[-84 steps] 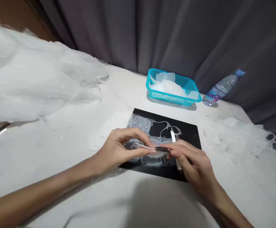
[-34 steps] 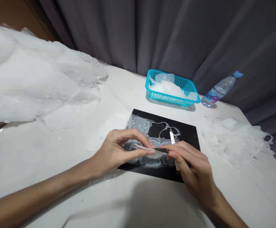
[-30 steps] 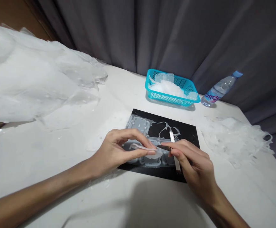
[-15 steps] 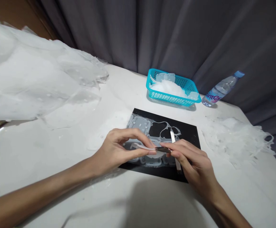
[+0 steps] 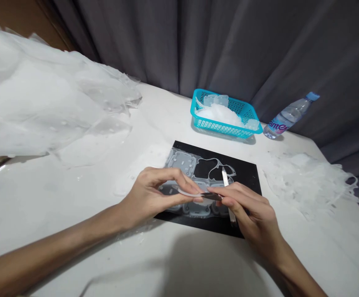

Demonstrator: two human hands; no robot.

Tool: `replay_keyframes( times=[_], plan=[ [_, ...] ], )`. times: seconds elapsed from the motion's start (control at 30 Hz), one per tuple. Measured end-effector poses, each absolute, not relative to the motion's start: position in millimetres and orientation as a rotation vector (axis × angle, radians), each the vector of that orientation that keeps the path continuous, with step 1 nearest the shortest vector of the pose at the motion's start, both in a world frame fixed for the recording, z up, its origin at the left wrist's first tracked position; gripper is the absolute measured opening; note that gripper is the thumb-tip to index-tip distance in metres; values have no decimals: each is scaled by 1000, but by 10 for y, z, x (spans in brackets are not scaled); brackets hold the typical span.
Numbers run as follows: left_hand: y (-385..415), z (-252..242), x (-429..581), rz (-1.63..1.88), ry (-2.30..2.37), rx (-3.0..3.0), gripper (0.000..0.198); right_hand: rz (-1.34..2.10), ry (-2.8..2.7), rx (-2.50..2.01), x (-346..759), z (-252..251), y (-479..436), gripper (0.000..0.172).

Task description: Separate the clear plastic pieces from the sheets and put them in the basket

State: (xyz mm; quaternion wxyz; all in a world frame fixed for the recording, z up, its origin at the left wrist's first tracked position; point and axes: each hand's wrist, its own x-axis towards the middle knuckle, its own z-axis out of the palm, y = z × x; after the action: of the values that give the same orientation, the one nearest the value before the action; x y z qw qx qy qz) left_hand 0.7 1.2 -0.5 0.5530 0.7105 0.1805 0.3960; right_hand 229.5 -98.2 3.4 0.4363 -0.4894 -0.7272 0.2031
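A translucent moulded sheet [image 5: 182,163] of small pad shapes lies on a black mat [image 5: 244,173] at the table's middle. My left hand [image 5: 154,194] pinches a thin translucent piece [image 5: 187,193] lifted just above the sheet, thumb and fingers closed on it. My right hand [image 5: 250,210] is closed around a slim white-handled cutting tool [image 5: 225,178], whose dark tip [image 5: 212,195] meets the edge of the held piece. Part of the sheet is hidden under both hands.
A turquoise basket [image 5: 228,123] holding translucent pieces stands behind the mat. A water bottle [image 5: 287,117] lies at the back right. Heaps of translucent offcuts sit at right [image 5: 309,181] and a large pile at left [image 5: 43,107]. Grey curtain behind the table.
Both hands stay in almost the same place over the mat. The right hand with the tool shifts slightly back and forth against the held piece; the view wobbles a little.
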Motion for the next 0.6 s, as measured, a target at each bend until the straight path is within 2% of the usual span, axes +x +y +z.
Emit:
replay_keyframes(
  times=[0.6],
  plan=[
    [17,21,-1,899,403,1705,8,532,-1818,-1216,2296,47,-997,27]
  ],
)
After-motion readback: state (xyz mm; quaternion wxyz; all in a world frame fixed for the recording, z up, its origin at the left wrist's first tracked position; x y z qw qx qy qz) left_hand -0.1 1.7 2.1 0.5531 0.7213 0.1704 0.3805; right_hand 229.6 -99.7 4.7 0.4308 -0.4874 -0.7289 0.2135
